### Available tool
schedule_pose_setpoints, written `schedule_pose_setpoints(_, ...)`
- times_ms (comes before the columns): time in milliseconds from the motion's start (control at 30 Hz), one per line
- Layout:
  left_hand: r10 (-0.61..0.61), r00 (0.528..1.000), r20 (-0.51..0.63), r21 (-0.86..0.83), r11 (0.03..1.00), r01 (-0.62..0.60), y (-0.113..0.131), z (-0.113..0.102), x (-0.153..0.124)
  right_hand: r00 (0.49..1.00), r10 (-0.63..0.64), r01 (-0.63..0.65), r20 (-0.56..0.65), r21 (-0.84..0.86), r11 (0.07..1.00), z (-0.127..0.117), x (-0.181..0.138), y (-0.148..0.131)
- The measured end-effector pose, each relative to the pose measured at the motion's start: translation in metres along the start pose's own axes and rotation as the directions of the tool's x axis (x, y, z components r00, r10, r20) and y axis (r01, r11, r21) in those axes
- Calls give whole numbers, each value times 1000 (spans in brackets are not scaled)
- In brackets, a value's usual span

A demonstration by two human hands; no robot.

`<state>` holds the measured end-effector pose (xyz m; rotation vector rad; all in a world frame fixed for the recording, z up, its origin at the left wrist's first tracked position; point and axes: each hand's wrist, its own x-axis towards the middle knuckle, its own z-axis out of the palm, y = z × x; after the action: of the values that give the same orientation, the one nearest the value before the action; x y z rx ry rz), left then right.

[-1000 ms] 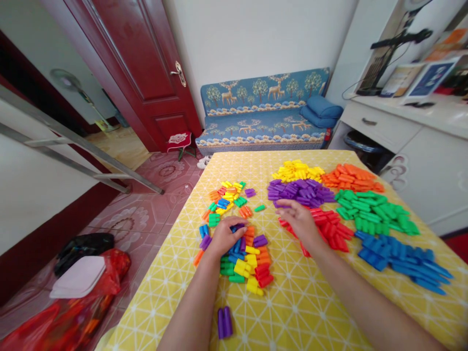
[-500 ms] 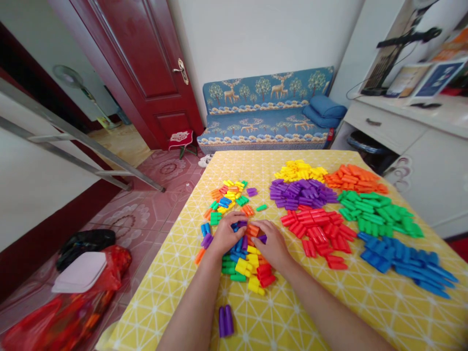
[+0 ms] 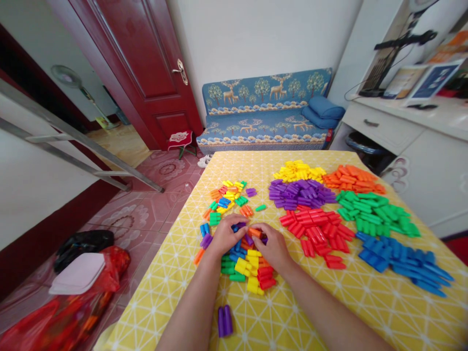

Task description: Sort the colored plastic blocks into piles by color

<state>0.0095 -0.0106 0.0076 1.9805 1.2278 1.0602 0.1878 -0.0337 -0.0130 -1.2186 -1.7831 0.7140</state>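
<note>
Both my hands work over a mixed heap of plastic bullet-shaped building blocks on the table. My right hand [image 3: 272, 244] pinches an orange block [image 3: 255, 232] between thumb and fingers, just above the heap. Close on its left, my left hand [image 3: 225, 235] has curled fingers over blue and purple blocks; its fingers partly hide what they grip. Yellow blocks [image 3: 243, 266], red blocks [image 3: 266, 277] and green blocks [image 3: 228, 267] lie below the hands. Nearer to me is a pair of purple blocks [image 3: 225, 321].
Sorted piles stand at the right: yellow [image 3: 299, 170], purple [image 3: 302, 194], red [image 3: 318, 226], orange [image 3: 353, 179], green [image 3: 378, 213] and blue [image 3: 402, 261]. More mixed blocks [image 3: 227, 195] lie beyond my hands on the yellow tablecloth [image 3: 157, 304]. A sofa [image 3: 263, 114] stands behind.
The orange block in my right hand has turned and shifted slightly, and the right fingers have closed in round it. My left hand stays almost where it was.
</note>
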Motion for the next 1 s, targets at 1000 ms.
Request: schedule_pose_setpoints(1000,0,1000,25,-10,1000,0,-3,1,-1,856,181,-4,-485,343,939,-117,70,25)
